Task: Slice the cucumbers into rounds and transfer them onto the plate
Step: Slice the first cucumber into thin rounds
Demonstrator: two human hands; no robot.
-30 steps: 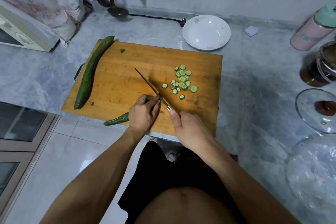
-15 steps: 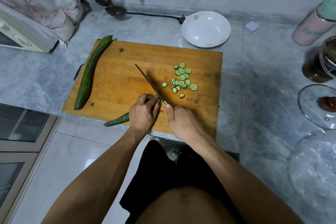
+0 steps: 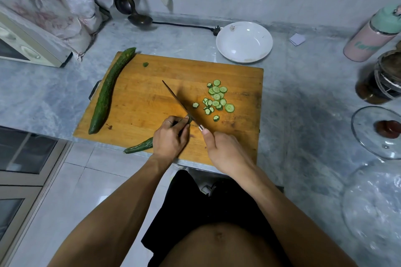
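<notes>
Head view looks down on the grey marble table, and sitting square in the middle of it is the wooden cutting board. Along the board's left edge lies a whole cucumber, long and dark, its far tip poking just past the board's back corner. At the back, just beyond the board's far right corner, the white plate waits on the table with nothing green on it. Down at the near edge, the left hand has its fingers curled over the cucumber being cut, pinning it to the board, while that cucumber's tail end sticks out left past the board's near edge. The right hand is wrapped round the knife's handle, thumb laid along the top toward the blade. And the knife itself runs up and to the left from that hand, its blade down right against the left fingertips at the cucumber's cut end. To the right of the blade, a loose cluster of cucumber rounds is scattered on the board, with one round lying apart just beside the blade and another nearer the right hand. Smallest of all, a tiny green end piece sits alone near the board's far left side.
</notes>
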